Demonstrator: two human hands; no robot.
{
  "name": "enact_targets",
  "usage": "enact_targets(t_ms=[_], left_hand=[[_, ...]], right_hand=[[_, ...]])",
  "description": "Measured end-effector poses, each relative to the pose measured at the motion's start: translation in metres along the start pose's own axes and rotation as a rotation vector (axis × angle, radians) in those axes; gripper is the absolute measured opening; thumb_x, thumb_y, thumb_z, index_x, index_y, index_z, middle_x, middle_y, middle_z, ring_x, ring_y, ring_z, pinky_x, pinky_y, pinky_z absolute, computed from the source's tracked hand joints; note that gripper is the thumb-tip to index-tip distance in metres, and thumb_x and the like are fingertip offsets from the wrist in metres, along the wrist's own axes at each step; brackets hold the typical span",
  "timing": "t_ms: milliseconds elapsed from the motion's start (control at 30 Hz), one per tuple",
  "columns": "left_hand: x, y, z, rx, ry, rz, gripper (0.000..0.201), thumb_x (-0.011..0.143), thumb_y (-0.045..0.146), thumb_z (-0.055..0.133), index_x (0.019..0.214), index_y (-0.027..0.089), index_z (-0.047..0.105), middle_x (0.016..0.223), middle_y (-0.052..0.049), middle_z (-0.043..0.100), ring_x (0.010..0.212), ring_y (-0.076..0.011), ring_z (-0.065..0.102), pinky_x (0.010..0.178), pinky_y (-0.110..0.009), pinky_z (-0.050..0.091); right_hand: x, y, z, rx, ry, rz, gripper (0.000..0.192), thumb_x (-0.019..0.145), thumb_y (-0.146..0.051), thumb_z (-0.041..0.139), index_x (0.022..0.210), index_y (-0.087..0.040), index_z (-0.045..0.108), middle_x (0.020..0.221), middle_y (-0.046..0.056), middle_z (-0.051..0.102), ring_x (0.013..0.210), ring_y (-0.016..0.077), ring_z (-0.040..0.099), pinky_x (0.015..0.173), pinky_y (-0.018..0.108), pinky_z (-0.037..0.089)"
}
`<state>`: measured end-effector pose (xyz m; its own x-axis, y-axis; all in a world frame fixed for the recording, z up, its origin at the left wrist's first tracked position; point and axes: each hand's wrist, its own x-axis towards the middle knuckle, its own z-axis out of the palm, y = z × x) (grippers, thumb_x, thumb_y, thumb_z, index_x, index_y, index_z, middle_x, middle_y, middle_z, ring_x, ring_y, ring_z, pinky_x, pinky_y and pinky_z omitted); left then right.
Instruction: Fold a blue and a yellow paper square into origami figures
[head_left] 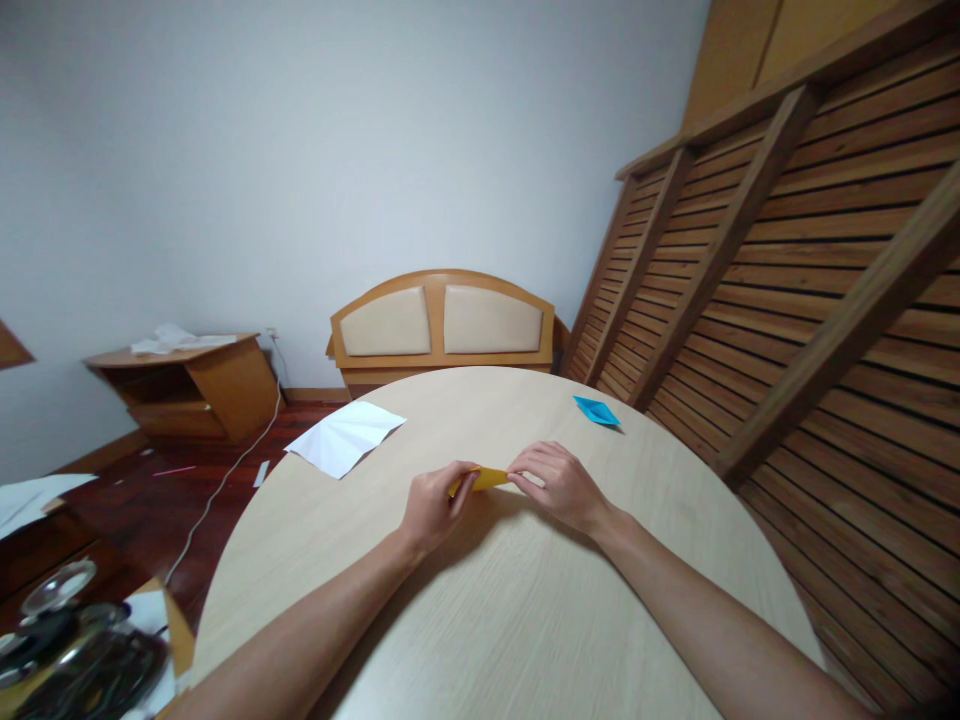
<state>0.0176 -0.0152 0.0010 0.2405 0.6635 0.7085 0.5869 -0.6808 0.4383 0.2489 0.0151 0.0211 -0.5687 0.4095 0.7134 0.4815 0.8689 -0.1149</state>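
Forearms nearest me, stretched over round table [525, 620]. My left hand [433, 503] and right hand [559, 483] pinch folded yellow paper [486, 479] at mid-table. Bare wood all around; white sheet [345, 437] overhangs far-left edge, blue folded paper [597, 410] near far-right edge.

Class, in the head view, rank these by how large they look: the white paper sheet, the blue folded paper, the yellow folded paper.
1. White paper sheet.
2. Blue folded paper and yellow folded paper: look alike; yellow is partly hidden by the left hand and right hand.
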Motion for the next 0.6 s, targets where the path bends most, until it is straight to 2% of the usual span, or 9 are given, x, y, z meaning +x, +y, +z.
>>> enact_targets(t_ms=[167, 300, 400, 467, 533, 600], left_hand=[[0.006, 0.002, -0.001, -0.205, 0.074, -0.228, 0.023, 0.095, 0.032, 0.05, 0.091, 0.017, 0.066, 0.077, -0.005, 0.072, 0.065, -0.016, 0.066, 0.057, -0.023, 0.049], [0.007, 0.0, -0.001, -0.246, 0.088, -0.241, 0.021, 0.094, 0.032, 0.051, 0.089, 0.017, 0.064, 0.08, -0.005, 0.071, 0.071, -0.0171, 0.068, 0.063, -0.025, 0.052], [0.005, -0.001, -0.003, -0.16, 0.081, -0.157, 0.015, 0.093, 0.028, 0.056, 0.1, 0.018, 0.064, 0.092, -0.006, 0.073, 0.081, -0.0177, 0.069, 0.072, -0.027, 0.054], [0.005, -0.001, -0.005, -0.058, 0.086, -0.039, 0.018, 0.092, 0.024, 0.057, 0.109, 0.02, 0.063, 0.103, -0.007, 0.072, 0.092, -0.0191, 0.068, 0.081, -0.031, 0.054], [0.006, 0.002, -0.007, 0.063, 0.11, 0.091, 0.018, 0.093, 0.022, 0.058, 0.109, 0.022, 0.065, 0.109, -0.008, 0.07, 0.098, -0.0206, 0.065, 0.086, -0.035, 0.052], [0.007, 0.004, -0.007, 0.165, 0.119, 0.181, 0.014, 0.094, 0.021, 0.058, 0.103, 0.023, 0.068, 0.106, -0.007, 0.069, 0.096, -0.0209, 0.063, 0.083, -0.035, 0.051]], right_hand=[[-0.001, 0.001, 0.001, 0.046, 0.064, 0.095, 0.011, 0.095, -0.024, 0.059, 0.088, -0.019, 0.065, 0.085, 0.005, 0.072, 0.083, 0.0206, 0.064, 0.079, 0.037, 0.048], [-0.002, 0.001, -0.001, 0.028, 0.068, 0.113, 0.014, 0.097, -0.026, 0.056, 0.088, -0.019, 0.063, 0.084, 0.005, 0.071, 0.081, 0.0204, 0.063, 0.077, 0.036, 0.047], [-0.001, 0.001, -0.005, -0.042, 0.049, 0.055, 0.014, 0.098, -0.026, 0.056, 0.09, -0.019, 0.065, 0.085, 0.005, 0.072, 0.081, 0.0197, 0.063, 0.079, 0.035, 0.046], [0.001, -0.001, -0.008, -0.102, 0.03, -0.009, 0.013, 0.098, -0.025, 0.057, 0.092, -0.019, 0.066, 0.085, 0.004, 0.072, 0.081, 0.0191, 0.063, 0.08, 0.035, 0.045], [0.004, -0.006, -0.01, -0.161, 0.017, -0.068, 0.013, 0.098, -0.023, 0.056, 0.092, -0.019, 0.067, 0.083, 0.004, 0.072, 0.081, 0.0184, 0.063, 0.081, 0.034, 0.044], [0.007, -0.011, -0.011, -0.21, 0.012, -0.108, 0.015, 0.099, -0.022, 0.055, 0.091, -0.019, 0.068, 0.081, 0.004, 0.071, 0.081, 0.0181, 0.062, 0.08, 0.034, 0.043]])
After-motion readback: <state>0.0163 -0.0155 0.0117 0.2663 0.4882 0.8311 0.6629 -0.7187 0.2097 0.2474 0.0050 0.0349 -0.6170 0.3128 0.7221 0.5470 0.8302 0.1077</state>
